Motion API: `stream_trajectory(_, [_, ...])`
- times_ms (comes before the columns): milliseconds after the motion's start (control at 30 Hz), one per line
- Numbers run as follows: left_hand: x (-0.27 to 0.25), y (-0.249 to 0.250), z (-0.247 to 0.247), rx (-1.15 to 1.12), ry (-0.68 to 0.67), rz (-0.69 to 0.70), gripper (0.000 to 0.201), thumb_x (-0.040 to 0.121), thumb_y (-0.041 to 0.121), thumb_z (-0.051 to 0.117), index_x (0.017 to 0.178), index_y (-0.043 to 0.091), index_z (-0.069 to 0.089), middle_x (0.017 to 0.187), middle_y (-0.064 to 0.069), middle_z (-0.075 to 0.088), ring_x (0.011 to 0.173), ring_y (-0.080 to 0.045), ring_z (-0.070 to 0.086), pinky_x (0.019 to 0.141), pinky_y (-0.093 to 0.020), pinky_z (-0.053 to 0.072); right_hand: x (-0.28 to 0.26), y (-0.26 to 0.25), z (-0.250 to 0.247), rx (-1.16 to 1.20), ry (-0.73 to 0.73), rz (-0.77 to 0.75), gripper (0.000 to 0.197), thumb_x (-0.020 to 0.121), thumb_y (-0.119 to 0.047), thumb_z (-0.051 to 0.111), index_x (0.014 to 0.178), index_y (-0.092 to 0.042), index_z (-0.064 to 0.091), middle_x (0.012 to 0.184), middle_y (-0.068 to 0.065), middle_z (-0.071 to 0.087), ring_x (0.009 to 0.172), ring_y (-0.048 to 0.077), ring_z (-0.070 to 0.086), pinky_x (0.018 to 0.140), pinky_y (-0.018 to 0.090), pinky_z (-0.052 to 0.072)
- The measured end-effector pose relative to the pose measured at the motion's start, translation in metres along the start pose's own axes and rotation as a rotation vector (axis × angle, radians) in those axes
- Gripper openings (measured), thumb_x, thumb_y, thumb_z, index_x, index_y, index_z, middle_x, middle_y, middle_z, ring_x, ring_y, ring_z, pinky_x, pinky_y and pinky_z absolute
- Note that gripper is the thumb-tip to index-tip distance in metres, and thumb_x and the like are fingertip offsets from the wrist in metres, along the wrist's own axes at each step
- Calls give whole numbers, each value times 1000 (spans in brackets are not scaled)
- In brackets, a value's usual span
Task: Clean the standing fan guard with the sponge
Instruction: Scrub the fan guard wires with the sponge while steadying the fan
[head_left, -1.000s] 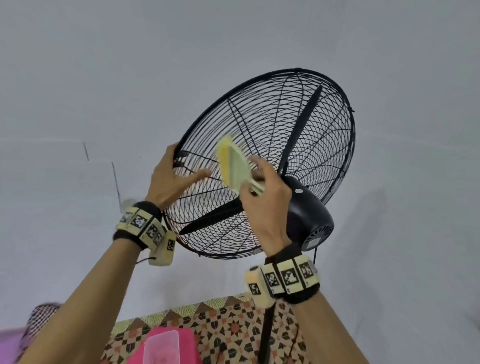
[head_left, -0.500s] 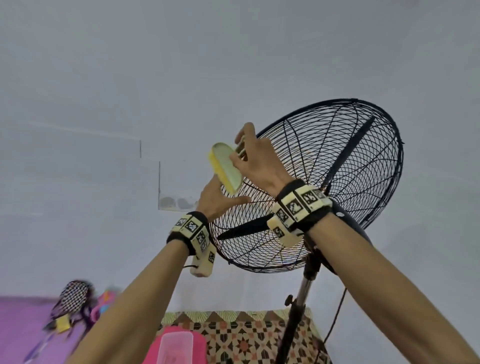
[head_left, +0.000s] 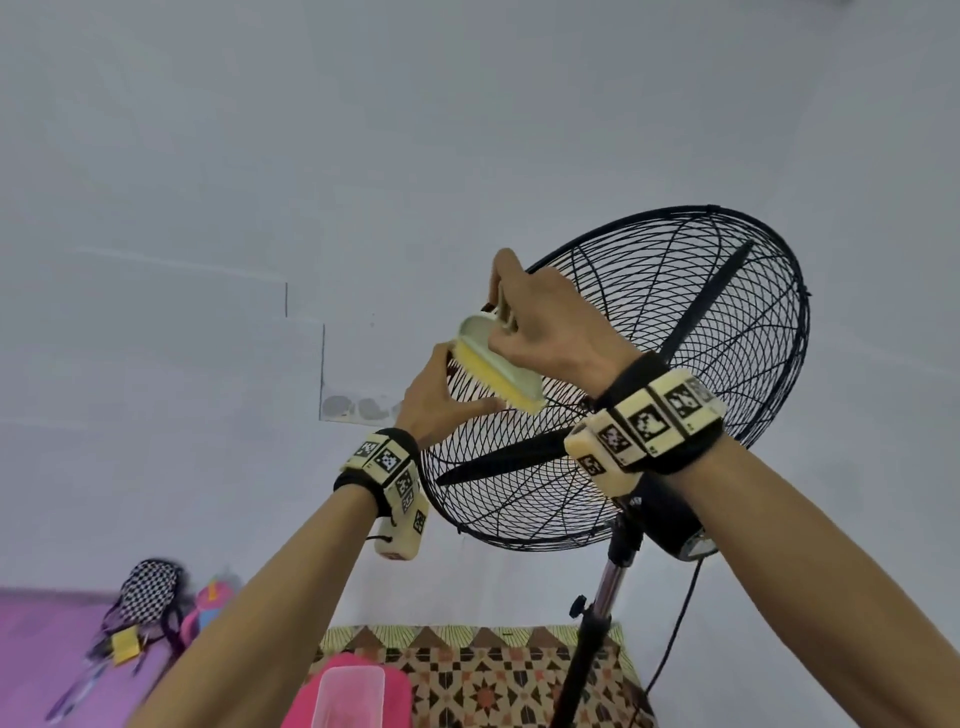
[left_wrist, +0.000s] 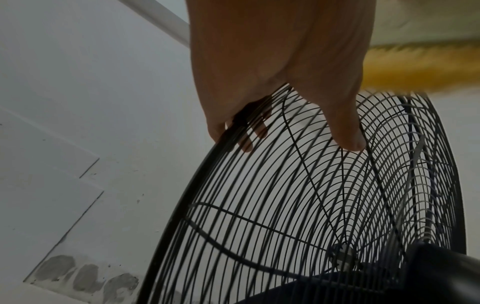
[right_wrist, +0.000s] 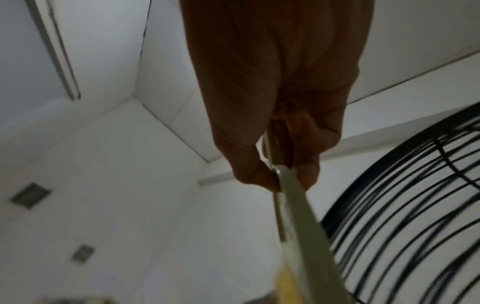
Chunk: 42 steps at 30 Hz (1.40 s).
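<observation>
I'm scrubbing the fan guard (head_left: 691, 332) at its upper left rim. My right hand (head_left: 550, 332) is curling round the handle of the sponge (head_left: 498, 371) (pale plastic back, yellow pad underneath), pad side facing down onto the wires so the soft face is doing the wiping. My left hand (head_left: 441, 400) is gripping the left rim just below the sponge: in the left wrist view the fingers (left_wrist: 249, 142) are hooking over the rim and through the wires, thumb (left_wrist: 348, 139) pressing on the near face of the cage. I'm judging that hold is there to brace the guard so it isn't swinging away under the sponge's push.

The fan is standing on its pole (head_left: 597, 613), head tilted up, black blades (head_left: 514, 457) sitting still inside the cage. Motor housing (head_left: 670, 519) is hiding partly behind my right wrist.

Lower down: a patterned mat (head_left: 493, 670) under the stand, a pink tub (head_left: 358, 691) near me, a checkered bag (head_left: 148, 592) on the purple floor far left.

Most of the guard probably isn't wiped yet (can't see dirt either way).
</observation>
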<state>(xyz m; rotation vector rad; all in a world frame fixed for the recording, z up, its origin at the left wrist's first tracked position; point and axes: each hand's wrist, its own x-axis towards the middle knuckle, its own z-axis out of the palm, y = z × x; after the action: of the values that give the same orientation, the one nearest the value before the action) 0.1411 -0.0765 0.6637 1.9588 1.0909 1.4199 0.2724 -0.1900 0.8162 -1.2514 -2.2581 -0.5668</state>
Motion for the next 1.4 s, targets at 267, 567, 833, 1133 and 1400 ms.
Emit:
stream_trajectory(267, [2, 2, 0, 9, -7, -1, 96, 68, 53, 94, 141, 19, 41, 139, 0, 60, 130, -20, 55, 105, -40, 46, -10, -3, 12, 85, 94, -33, 28, 98, -17, 63, 114, -5, 43, 80, 10, 66, 65, 26, 66, 60, 46, 58])
stream_trajectory(567, [3, 1, 1, 28, -3, 9, 103, 68, 58, 91, 147, 18, 38, 146, -1, 56, 132, -19, 53, 106, -38, 44, -44, 14, 18, 163, 234, -151, 39, 100, -25, 59, 133, -5, 52, 101, 12, 75, 74, 21, 74, 56, 27, 62])
stream_trajectory(833, [3, -1, 2, 38, 8, 33, 107, 66, 58, 92, 149, 20, 37, 145, 1, 57, 129, -17, 55, 107, -41, 46, -102, 49, 43, 19, 370, -132, 17, 94, -15, 70, 105, -15, 56, 84, 4, 73, 59, 18, 67, 46, 33, 57])
stream_trajectory(1133, [2, -4, -1, 55, -3, 27, 108, 64, 65, 88, 148, 21, 37, 145, 2, 57, 128, -17, 55, 105, -40, 45, -112, 38, 56, -30, 339, -16, 23, 90, -5, 74, 112, -9, 67, 68, -5, 61, 48, 11, 47, 43, 37, 51])
stream_trajectory(1400, [3, -4, -1, 74, -14, 16, 105, 63, 70, 88, 144, 25, 39, 138, 4, 60, 124, -18, 59, 105, -45, 49, -111, 33, 58, 9, 355, -49, 27, 90, -1, 74, 116, -6, 68, 81, 3, 72, 55, 11, 53, 51, 34, 56])
